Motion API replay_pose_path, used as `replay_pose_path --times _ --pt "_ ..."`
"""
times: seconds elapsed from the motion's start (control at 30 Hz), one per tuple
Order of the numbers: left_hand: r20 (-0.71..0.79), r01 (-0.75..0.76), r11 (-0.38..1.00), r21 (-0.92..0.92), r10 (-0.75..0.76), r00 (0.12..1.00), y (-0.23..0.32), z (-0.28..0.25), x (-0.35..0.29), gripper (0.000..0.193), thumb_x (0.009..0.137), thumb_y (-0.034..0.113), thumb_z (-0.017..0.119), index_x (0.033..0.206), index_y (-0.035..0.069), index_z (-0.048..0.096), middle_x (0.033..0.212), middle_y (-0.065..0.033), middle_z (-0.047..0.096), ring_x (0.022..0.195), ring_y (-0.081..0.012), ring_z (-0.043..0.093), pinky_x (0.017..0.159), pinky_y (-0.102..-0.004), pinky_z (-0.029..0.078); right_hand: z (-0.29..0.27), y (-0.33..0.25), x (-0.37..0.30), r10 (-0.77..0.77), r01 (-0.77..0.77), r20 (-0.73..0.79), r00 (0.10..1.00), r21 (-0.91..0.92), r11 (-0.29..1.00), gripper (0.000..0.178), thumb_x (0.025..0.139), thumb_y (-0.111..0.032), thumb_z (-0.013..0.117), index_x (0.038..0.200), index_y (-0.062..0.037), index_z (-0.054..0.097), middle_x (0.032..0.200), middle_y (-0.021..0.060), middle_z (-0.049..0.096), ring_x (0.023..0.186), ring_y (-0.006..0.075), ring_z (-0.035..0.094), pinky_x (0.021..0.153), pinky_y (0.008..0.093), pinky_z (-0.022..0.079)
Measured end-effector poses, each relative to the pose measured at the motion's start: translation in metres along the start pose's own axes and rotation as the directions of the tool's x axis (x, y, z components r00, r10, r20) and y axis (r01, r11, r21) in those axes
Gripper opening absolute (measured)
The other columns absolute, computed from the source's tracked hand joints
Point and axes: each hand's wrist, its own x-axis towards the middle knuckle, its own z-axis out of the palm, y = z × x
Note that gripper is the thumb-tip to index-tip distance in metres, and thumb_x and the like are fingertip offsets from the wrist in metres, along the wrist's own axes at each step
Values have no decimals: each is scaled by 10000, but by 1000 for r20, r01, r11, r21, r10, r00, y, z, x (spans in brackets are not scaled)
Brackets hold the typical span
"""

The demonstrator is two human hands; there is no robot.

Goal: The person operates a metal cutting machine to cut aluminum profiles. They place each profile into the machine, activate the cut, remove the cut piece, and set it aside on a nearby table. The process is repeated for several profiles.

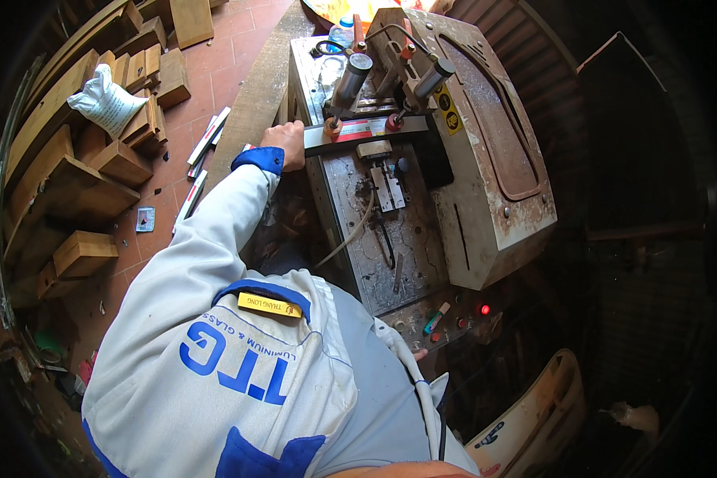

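Observation:
My left hand (285, 145) is closed round the left end of a pale aluminium profile (319, 139) with a red and white label. The profile lies across the metal bed (382, 263) of a cutting machine. Two silver clamp cylinders (352, 78) stand over it, their round pads (333, 127) down at the profile. Only a fingertip of my right hand (420, 353) shows, at the near edge of the control panel (406, 327), close to a red button (435, 338). The rest of that hand is hidden behind my clothing.
A worn grey machine cover (494, 167) rises right of the bed. On the panel a red lamp (484, 309) glows beside a green and white stick-like thing (436, 319). At left are wooden blocks (84, 253), a white sack (107, 102) and profile pieces (190, 197).

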Motion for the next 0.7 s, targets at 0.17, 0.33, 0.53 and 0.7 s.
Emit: replay_pose_path --times 0.17,0.33,0.53,0.7 --pt "16 -35 999 -5 35 999 7 5 7 370 850 120 782 1185 -12 697 1167 -279 800 1126 -446 797 997 -524 640 4 23 18 -26 26 -7 1000 -46 999 1321 957 -1021 193 1461 102 674 1361 345 747 1315 445 717 1111 535 532" --pt "-4 0 1000 -23 0 1000 1 0 -1 352 834 86 768 1162 -16 689 1146 -290 797 1115 -467 789 995 -537 635 0 2 -2 -64 64 -11 998 -34 997 1301 965 -1014 192 1483 83 664 1350 351 748 1320 451 713 1097 545 540" --pt "30 -3 999 -54 4 1000 -2 2 4 351 830 84 767 1157 -19 690 1148 -293 797 1111 -469 790 989 -540 636 -8 27 33 -165 159 -22 986 -165 973 1353 945 -1034 195 1425 134 682 1344 366 743 1318 451 714 1093 547 543" --pt "15 -7 999 -35 8 1000 4 -2 2 354 829 88 770 1158 -17 690 1143 -291 798 1105 -466 792 984 -538 638 -5 9 6 -23 23 -35 999 -12 1000 1373 930 -1048 201 1386 145 705 1337 373 743 1296 453 725 1086 537 554"
